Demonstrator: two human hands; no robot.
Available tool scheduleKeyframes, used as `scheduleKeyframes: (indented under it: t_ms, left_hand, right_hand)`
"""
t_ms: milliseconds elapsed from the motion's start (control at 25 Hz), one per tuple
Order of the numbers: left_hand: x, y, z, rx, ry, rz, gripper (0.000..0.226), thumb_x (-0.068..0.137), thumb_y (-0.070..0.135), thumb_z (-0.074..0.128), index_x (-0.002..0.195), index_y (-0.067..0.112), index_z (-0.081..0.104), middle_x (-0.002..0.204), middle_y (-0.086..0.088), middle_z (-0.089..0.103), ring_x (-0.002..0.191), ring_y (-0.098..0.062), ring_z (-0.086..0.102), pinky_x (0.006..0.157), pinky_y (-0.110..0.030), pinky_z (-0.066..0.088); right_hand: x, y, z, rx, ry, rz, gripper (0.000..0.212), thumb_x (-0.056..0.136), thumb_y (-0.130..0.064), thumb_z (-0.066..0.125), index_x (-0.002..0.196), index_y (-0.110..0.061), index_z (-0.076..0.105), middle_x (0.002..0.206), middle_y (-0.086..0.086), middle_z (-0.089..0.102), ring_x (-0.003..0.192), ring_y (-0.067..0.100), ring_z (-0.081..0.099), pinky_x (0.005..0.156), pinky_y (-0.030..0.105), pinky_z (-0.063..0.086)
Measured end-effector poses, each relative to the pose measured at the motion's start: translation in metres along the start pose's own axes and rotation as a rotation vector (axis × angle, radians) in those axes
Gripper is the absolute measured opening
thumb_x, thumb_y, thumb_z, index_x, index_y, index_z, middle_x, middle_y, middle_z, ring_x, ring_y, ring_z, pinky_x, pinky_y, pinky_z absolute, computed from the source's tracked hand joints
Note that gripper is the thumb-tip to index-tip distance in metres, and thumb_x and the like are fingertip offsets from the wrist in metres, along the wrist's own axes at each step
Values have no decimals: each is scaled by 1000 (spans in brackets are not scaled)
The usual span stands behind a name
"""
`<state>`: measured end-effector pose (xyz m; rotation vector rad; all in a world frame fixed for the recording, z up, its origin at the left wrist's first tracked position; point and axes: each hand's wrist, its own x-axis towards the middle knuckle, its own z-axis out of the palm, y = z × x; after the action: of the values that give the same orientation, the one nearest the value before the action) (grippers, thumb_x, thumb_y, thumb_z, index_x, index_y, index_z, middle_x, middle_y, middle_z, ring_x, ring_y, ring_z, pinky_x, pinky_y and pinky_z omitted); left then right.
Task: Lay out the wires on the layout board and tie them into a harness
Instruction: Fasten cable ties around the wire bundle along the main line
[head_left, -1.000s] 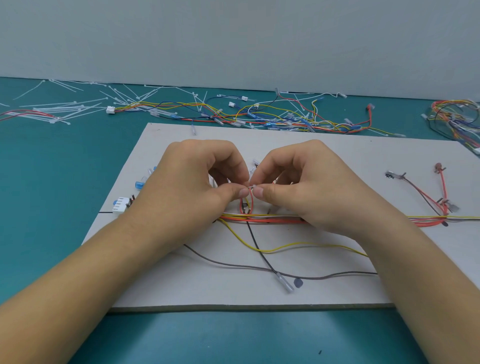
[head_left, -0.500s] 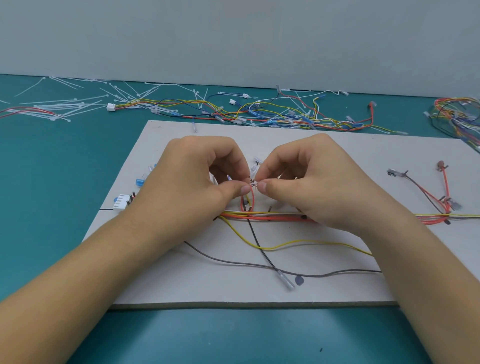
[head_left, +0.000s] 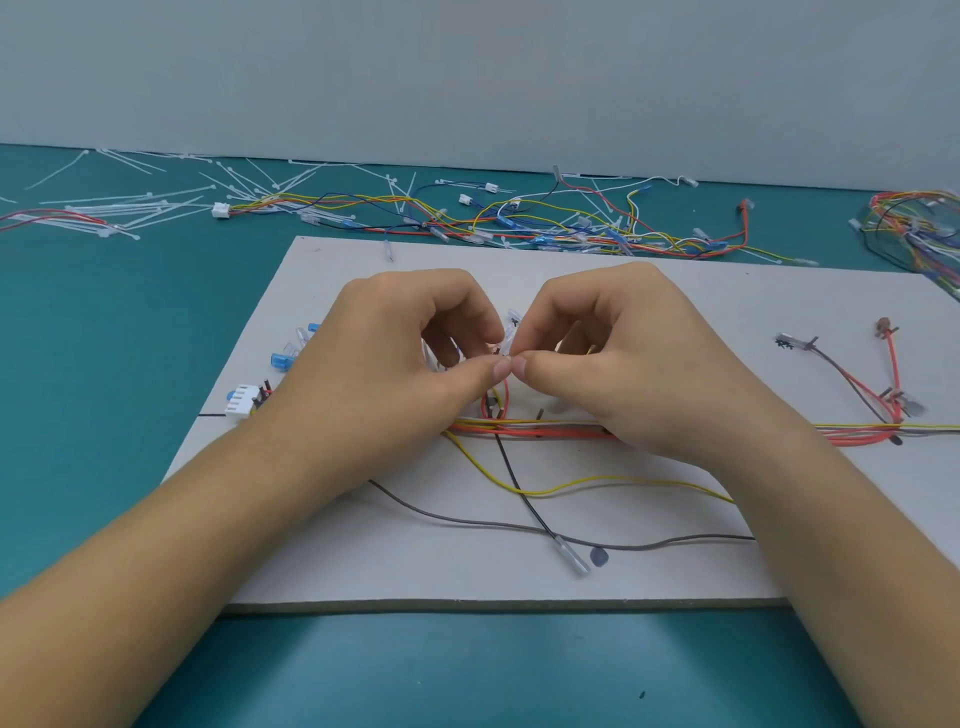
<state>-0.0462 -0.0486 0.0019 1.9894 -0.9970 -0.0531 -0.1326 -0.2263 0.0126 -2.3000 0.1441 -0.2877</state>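
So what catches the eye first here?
Two bare hands, left hand and right hand, meet thumb to thumb at the middle of a pale board, pinching something small above a bundle of red and yellow wires. Behind the board, a jumble of coloured wires and white ties litters the teal table.

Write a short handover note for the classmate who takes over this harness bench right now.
Left hand and right hand: both pinch a small white piece, likely a cable tie, above the red branch wires.
Main wire bundle lies across the layout board; white connector at its left end.
Left: yellow wire, grey wire and black wire are loose. Spare cable ties lie behind the board.
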Motion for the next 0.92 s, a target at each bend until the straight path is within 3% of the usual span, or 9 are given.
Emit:
scheduleKeyframes:
  t_ms: [200, 520, 920]
  left_hand:
    - [1, 0, 1, 7, -27, -1, 6, 86, 17, 80, 82, 22, 79, 65, 13, 70, 51, 7, 54, 52, -4, 36]
    - [1, 1, -1, -10, -53, -20, 11, 87, 11, 77, 78, 17, 77, 64, 5, 70, 46, 6, 54, 50, -4, 37]
    - [2, -1, -1, 19, -79, -52, 13, 87, 15, 75, 76, 21, 75, 64, 7, 67, 49, 5, 54, 51, -7, 37]
  right_hand:
    - [1, 1, 2, 4, 30, -11, 17, 80, -11, 75, 70, -24, 72, 61, -14, 64, 47, 4, 48, 47, 15, 36]
    - [3, 4, 6, 14, 49, -30, 13, 79, -13, 74, 71, -24, 74, 61, -9, 66, 51, 8, 51, 52, 25, 42]
    - [3, 3, 6, 18, 87, -27, 8, 75, -18, 67, 69, -22, 71, 60, -11, 64, 51, 8, 50, 52, 24, 42]
